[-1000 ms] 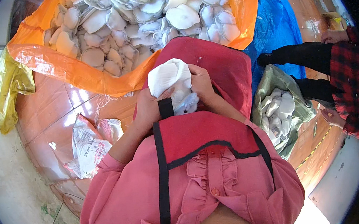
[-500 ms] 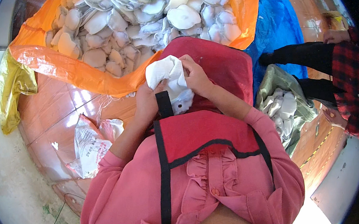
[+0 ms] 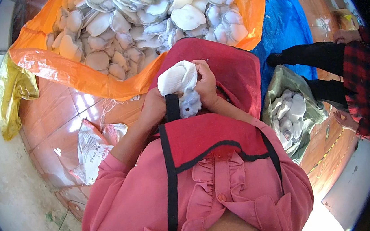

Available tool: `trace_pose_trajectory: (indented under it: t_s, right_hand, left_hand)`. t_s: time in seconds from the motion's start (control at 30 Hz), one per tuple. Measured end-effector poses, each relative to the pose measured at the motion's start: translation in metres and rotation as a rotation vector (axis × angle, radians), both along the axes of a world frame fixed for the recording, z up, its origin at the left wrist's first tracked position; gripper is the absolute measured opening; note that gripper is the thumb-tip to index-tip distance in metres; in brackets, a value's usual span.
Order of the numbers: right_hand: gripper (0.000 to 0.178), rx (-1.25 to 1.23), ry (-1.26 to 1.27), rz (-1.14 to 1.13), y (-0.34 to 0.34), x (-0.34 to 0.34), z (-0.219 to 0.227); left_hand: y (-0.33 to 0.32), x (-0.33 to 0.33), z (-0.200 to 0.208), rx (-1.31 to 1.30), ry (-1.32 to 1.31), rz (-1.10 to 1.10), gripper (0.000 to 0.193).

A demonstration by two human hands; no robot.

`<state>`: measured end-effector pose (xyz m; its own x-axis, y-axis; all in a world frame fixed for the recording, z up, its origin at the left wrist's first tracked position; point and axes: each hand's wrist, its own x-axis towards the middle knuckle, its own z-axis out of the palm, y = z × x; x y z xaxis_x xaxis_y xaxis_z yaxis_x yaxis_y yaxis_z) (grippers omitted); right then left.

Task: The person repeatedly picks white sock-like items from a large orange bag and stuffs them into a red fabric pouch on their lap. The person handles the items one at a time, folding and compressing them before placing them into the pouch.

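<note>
In front of my chest, over the red apron (image 3: pixel 220 66), I hold a white, rounded fabric pad (image 3: pixel 173 79). My left hand (image 3: pixel 153 104) is closed on its left side, with the fingers mostly hidden beneath it. On the right side, my right hand (image 3: pixel 206 85) grips the pad with bent fingers near its upper edge. Below the smooth white face hangs a fluffy, pale grey-blue part (image 3: pixel 190 103) with a small dark hole. A black strap end (image 3: pixel 172 107) of the apron stands up beside my left hand.
Beyond my lap lies a large orange sack (image 3: pixel 94 86) heaped with similar white pads (image 3: pixel 188 17). A blue sheet (image 3: pixel 287 28) and a greenish sack (image 3: pixel 313 111) of white pieces lie to the right, near another person's legs (image 3: pixel 309 57). At left are a yellow sack (image 3: pixel 18 92) and a white bag (image 3: pixel 93 152).
The pad has been turned and shifted slightly right, so its broad smooth face now shows. My right hand has moved a little lower and right along it.
</note>
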<state>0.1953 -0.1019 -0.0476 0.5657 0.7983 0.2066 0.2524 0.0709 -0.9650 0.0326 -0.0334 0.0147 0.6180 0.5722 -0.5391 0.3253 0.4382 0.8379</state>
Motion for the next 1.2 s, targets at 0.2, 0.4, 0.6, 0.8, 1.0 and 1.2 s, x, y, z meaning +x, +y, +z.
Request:
trace_pose_trajectory:
  t_s: [0.2,0.4,0.6,0.8,1.0,1.2]
  right_hand:
    - [0.023,-0.062,0.361,0.028,-0.002,0.007,-0.023]
    - [0.015,0.039,0.198,-0.118,-0.001,0.015,-0.018]
    - [0.008,-0.023,0.032,-0.104,-0.018,0.016,-0.019]
    - [0.015,-0.093,0.057,0.003,-0.032,0.013,-0.006]
    - [0.022,-0.098,0.142,0.184,-0.022,0.022,0.006]
    - [0.026,-0.164,0.570,0.314,-0.010,0.028,0.005]
  left_hand:
    - [0.007,0.014,-0.010,-0.280,-0.153,0.055,0.044]
    - [0.005,0.009,-0.032,-0.393,-0.233,0.153,0.044]
    - [0.003,0.007,-0.017,-0.416,-0.289,0.347,0.035]
    - [0.000,0.010,-0.019,-0.265,-0.274,0.463,0.029]
    - [0.010,0.015,-0.028,-0.026,-0.162,0.421,0.038]
    - [0.026,0.010,-0.053,0.282,0.065,0.247,0.047]
